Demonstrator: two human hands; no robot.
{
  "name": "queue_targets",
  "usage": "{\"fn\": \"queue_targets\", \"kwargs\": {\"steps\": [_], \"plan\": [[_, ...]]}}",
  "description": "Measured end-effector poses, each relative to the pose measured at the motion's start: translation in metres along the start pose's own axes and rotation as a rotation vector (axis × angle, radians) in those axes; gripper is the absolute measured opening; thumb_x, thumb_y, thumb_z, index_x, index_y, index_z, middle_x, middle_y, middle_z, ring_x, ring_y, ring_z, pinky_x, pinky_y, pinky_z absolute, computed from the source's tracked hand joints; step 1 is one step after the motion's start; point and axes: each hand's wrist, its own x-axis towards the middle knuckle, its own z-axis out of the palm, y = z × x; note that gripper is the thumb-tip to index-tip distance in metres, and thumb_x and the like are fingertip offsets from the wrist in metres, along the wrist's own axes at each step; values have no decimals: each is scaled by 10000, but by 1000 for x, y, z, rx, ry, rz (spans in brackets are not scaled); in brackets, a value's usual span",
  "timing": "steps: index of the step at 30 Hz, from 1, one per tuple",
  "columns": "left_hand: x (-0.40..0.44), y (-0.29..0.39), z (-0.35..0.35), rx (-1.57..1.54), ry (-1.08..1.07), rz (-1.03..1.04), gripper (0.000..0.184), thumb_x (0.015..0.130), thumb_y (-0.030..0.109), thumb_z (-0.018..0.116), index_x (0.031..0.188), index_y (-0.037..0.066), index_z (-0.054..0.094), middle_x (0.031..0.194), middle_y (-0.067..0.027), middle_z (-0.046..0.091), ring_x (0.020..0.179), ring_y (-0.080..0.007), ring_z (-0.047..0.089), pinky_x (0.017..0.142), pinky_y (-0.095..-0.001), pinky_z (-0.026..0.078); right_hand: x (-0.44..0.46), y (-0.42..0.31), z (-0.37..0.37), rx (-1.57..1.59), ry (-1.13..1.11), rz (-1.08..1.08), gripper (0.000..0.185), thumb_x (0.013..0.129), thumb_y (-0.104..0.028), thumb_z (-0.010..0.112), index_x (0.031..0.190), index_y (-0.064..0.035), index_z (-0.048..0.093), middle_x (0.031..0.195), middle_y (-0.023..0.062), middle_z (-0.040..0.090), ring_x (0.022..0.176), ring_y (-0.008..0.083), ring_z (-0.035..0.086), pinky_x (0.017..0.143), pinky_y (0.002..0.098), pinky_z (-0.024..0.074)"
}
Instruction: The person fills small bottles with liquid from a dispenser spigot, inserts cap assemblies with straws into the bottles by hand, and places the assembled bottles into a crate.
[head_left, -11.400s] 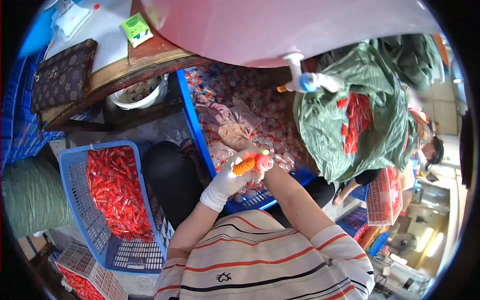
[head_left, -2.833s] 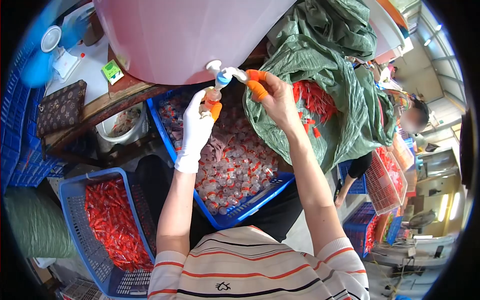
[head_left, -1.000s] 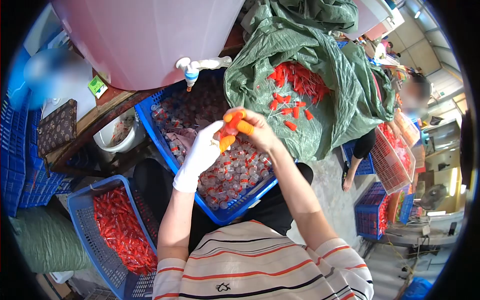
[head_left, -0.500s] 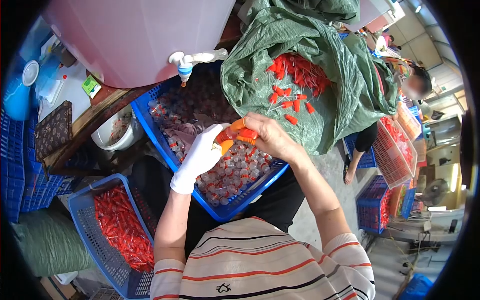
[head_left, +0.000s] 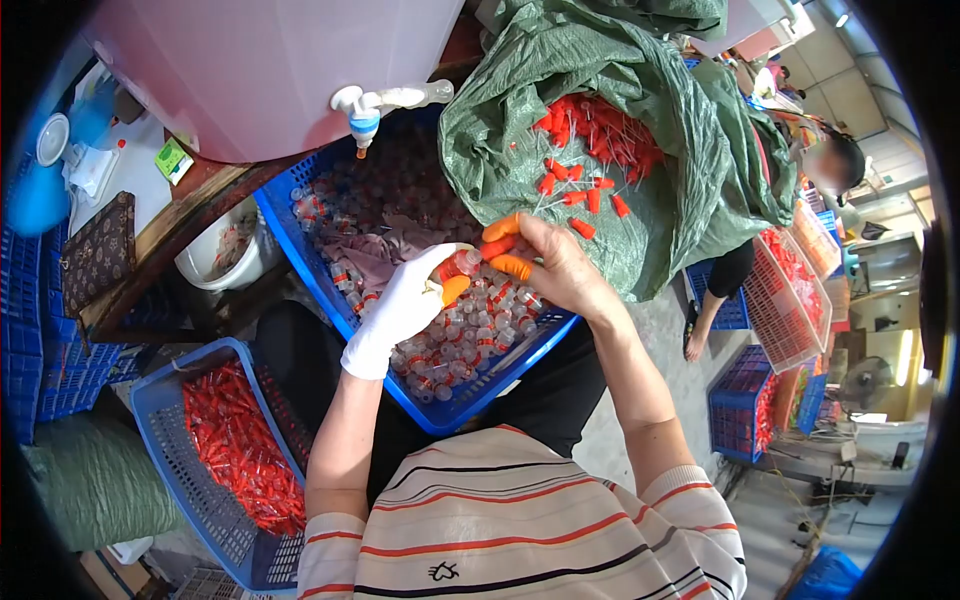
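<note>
My left hand (head_left: 405, 300), in a white glove with orange finger covers, grips a small clear bottle (head_left: 466, 263) with a red band. Close beside the bottle's top, my right hand (head_left: 565, 265) is closed, its fingertips in orange covers. A red piece (head_left: 497, 247), apparently a cap, shows between those fingertips; its stick, if any, is hidden. Below both hands sits a blue basket (head_left: 450, 415) full of similar small bottles (head_left: 470, 340). Red caps with thin pale sticks (head_left: 610, 150) lie in the open green sack (head_left: 640, 255) just beyond my right hand.
A large pinkish tank (head_left: 270, 70) with a tap (head_left: 365, 120) stands behind the basket. At left are a blue basket of red-capped pieces (head_left: 240, 440), a white bucket (head_left: 240, 265) and a wooden table (head_left: 165, 235). Another person (head_left: 835, 165) and stacked crates (head_left: 740, 405) are at right.
My right hand has drawn slightly away from my left, opening a small gap so the bottle's clear top shows more. The left hand keeps its grip and has barely moved.
</note>
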Motion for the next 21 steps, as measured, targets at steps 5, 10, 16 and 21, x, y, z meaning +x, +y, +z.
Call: {"fn": "queue_targets", "kwargs": {"steps": [5, 10, 16, 21], "plan": [[-4, 19, 2, 167, -43, 17, 466, 786, -110, 568, 1238, 0, 555, 1066, -115, 645, 887, -147, 614, 743, -286, 488, -6, 4, 9, -273, -66, -154, 192, 799, 13, 686, 974, -1, 609, 927, 130, 647, 834, 320, 663, 725, 354, 531], [-8, 39, 12, 414, 30, 197, 457, 734, -20, 590, 1187, 15, 544, 1036, -177, 588, 949, -390, 599, 784, -418, 492, -9, 10, 9, -470, -181, 130, 320, 886, -341, 633, 964, -31, 624, 820, 136, 639, 741, 310, 653, 644, 408, 522], [-2, 35, 10, 518, 66, 250, 421, 699, -15, 624, 1108, 36, 543, 957, -145, 572, 878, -366, 580, 762, -429, 471, -11, 4, 14, -621, -52, -32, 276, 867, -266, 652, 1023, -46, 598, 754, 114, 613, 723, 338, 628, 641, 425, 506], [10, 13, 12, 585, 117, 259, 400, 646, 52, 712, 993, 64, 513, 864, -146, 574, 833, -352, 585, 737, -429, 469, -13, 16, 28, -565, 34, -319, 225, 845, -199, 664, 945, -10, 591, 767, 171, 639, 720, 356, 641, 621, 428, 500]]}}
